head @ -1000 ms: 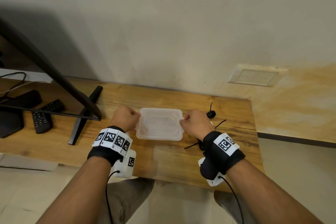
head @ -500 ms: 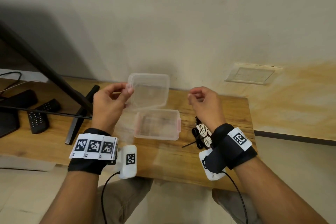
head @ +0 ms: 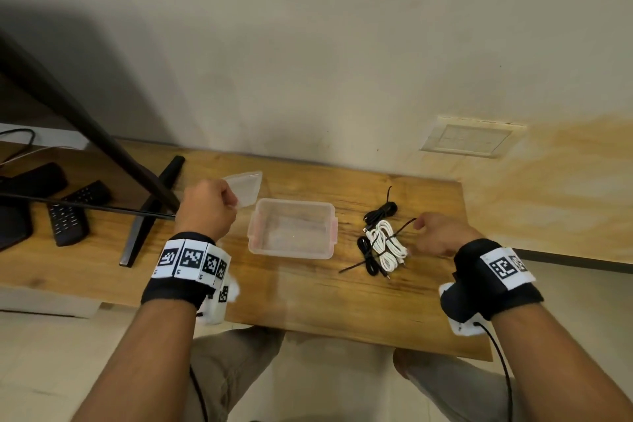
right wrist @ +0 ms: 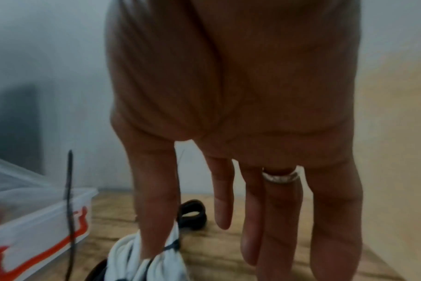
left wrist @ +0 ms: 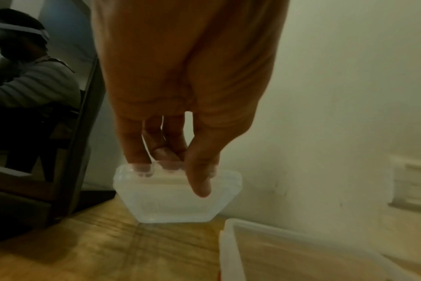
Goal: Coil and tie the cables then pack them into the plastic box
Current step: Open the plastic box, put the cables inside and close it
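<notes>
The plastic box (head: 293, 228) is seen standing uncovered at the middle of the desk (head: 308, 298), its long axis running left to right. Its lid (head: 245, 187) is held tilted at the box's far-left corner, pinched by one edge between the thumb and curled fingers of the left hand (head: 207, 207); in the left wrist view the lid's lower edge is seen near or on the desk, which of the two cannot be told.

The cables lie to the right of the box, apart from it: a white coil (head: 387, 245) bound across its middle by a dark tie, a black cable (head: 368, 255) just beside it on the box side, and a second black coil (head: 382, 209) a little farther back. The white coil's long axis runs from far-left to near-right, roughly toward the person.

The right hand (head: 440, 233) is held just right of the white coil, fingers loosely extended and parted, nothing gripped; in the right wrist view its thumb is seen at the coil's tie, though contact cannot be confirmed. The right hand is judged much the nearer to the cables, so the pick-up is best made by it, with the bundle then carried leftward into the box
</notes>
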A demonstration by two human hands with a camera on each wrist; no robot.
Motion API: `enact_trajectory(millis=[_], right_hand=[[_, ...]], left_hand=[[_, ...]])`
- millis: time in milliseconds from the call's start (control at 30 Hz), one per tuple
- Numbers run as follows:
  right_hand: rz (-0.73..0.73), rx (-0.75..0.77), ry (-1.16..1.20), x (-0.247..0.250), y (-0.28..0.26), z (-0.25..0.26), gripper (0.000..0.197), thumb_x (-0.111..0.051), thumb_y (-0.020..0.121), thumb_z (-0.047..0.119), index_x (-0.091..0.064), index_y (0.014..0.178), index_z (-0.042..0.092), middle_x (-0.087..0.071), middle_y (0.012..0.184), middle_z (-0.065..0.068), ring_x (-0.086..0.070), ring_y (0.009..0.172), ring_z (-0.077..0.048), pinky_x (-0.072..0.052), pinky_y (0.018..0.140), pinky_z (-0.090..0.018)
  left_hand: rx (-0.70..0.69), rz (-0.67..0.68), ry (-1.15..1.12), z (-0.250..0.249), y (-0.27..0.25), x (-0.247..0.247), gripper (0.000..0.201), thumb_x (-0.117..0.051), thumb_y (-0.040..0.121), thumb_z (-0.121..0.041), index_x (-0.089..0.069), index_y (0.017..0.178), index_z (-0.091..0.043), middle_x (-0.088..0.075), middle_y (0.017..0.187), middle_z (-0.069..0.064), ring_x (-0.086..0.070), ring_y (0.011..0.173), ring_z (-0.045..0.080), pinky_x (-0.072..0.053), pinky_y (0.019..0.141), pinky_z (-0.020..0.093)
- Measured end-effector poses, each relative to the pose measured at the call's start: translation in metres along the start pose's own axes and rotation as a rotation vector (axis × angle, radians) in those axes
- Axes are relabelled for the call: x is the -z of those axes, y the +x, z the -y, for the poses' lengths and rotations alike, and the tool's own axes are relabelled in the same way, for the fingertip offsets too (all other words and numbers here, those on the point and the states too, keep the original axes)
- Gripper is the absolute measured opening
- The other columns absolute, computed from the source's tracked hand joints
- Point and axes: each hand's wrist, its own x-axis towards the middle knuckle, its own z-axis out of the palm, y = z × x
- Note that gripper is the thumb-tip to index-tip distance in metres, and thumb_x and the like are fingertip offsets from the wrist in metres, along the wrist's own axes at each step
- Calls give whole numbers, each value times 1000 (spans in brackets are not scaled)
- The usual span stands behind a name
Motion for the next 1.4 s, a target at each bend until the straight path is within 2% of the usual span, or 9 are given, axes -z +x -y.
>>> enact_trajectory(millis=[167, 267, 400, 533, 667, 833, 1067, 1267, 1400], right_hand=[[-42, 81, 69, -49, 20, 11, 80, -83, 69, 53, -51, 134, 20, -57, 135, -5, -54, 123, -27, -47, 99, -35], [-136, 71, 62, -58, 24, 17, 62, -80, 75, 42, -52, 125, 17, -55, 125, -8, -54, 119, -31, -49, 95, -37], [-130, 61, 81, -59, 30, 17, 57, -78, 61, 44, -60, 110, 21, -65, 112, -5, -62, 104, -27, -55, 88, -40], [-180, 73, 120, -59, 27, 18, 53, -84, 64, 40, -54, 104, 21, -64, 109, -3, -62, 104, -26, -55, 86, -38], [-120, 42, 167, -48, 23, 12, 30, -83, 74, 35, -60, 87, 21, -66, 92, 1, -61, 87, -19, -48, 71, -29], [-184, 14, 235, -23, 10, -4, 38, -84, 75, 38, -70, 101, 15, -68, 87, -1, -60, 73, -12, -40, 53, -25], [-285, 165, 506, 7, -30, 4, 17, -78, 83, 29, -68, 82, 16, -65, 71, 1, -57, 65, -12, -39, 54, -27], [-239, 295, 769, 1, -46, 36, 20, -79, 80, 33, -75, 95, 22, -77, 90, 3, -72, 88, -16, -58, 84, -39], [-96, 294, 690, -19, -50, 75, 13, -77, 82, 29, -74, 87, 19, -74, 79, -1, -65, 71, -14, -58, 70, -36]], left_hand=[[89, 142, 168, 4, 6, -12, 23, -66, 83, -2, -61, 73, -22, -62, 98, 7, -57, 103, 27, -53, 93, 47], [104, 226, 290, 7, 9, -21, 11, -63, 87, -6, -66, 91, -16, -59, 110, 11, -52, 112, 31, -49, 98, 47], [126, 267, 412, 12, 13, -29, 18, -59, 91, -9, -66, 109, -8, -53, 122, 16, -44, 123, 36, -45, 103, 48], [138, 294, 364, 12, 14, -29, 18, -60, 91, -9, -67, 108, -12, -57, 120, 13, -50, 118, 32, -47, 100, 46], [145, 240, 44, 5, 17, -26, 20, -55, 95, -10, -63, 113, -13, -60, 112, 5, -58, 104, 25, -50, 91, 37], [137, 311, -72, -1, 15, -32, 30, -64, 94, -35, -61, 114, -13, -68, 107, 9, -65, 98, 26, -55, 90, 44], [170, 389, -70, -5, 11, -37, 26, -75, 85, -13, -59, 106, -14, -66, 103, 9, -69, 84, 21, -60, 77, 36], [197, 462, -105, -12, 8, -36, 23, -77, 84, -8, -58, 96, -14, -70, 91, 12, -74, 76, 24, -63, 77, 43], [185, 465, -104, -15, 6, -35, 21, -77, 83, -6, -58, 91, -12, -71, 86, 13, -75, 72, 25, -63, 76, 44]])
